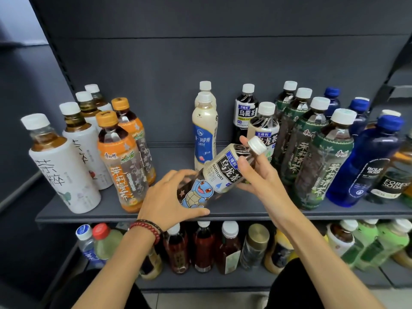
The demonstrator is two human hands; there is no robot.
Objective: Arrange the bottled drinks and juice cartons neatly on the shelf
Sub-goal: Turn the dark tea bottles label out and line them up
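— Where to with the dark plastic oolong tea bottle [214, 177], cream-and-blue label and cartoon turtle on the side?

— Probably into the front spot ahead of the two upright matching oolong bottles [264, 128], just right of the tall cream milk-tea bottle [204, 134]. Held for now over the front of the grey metal shelf [171, 157], tilted, with the white screw cap [257, 145] pointing up and to the right.

— How best to set down?

— Bring upright first, then lower the base flat onto the shelf. Turn the label forward before letting go. Keep clear of the row of green-labelled jasmine tea bottles [321, 166] close on the right; tall and narrow, so likely easy to topple.

— Gripped how?

— Clasping the bottom end with the left hand [169, 197], with fingers curled over the top and thumb stretched beneath. Pinching the shoulder just below the cap with the right hand [254, 172], with one finger raised beside the cap. Reaching in from below with both forearms. Wearing dark red bead bracelets [146, 228] on the left wrist.

— Any advice on the grip?

— Steer from the neck with the right hand; slide the left away only after seating the base. Cannot tell whether already touching the shelf at the bottom end.
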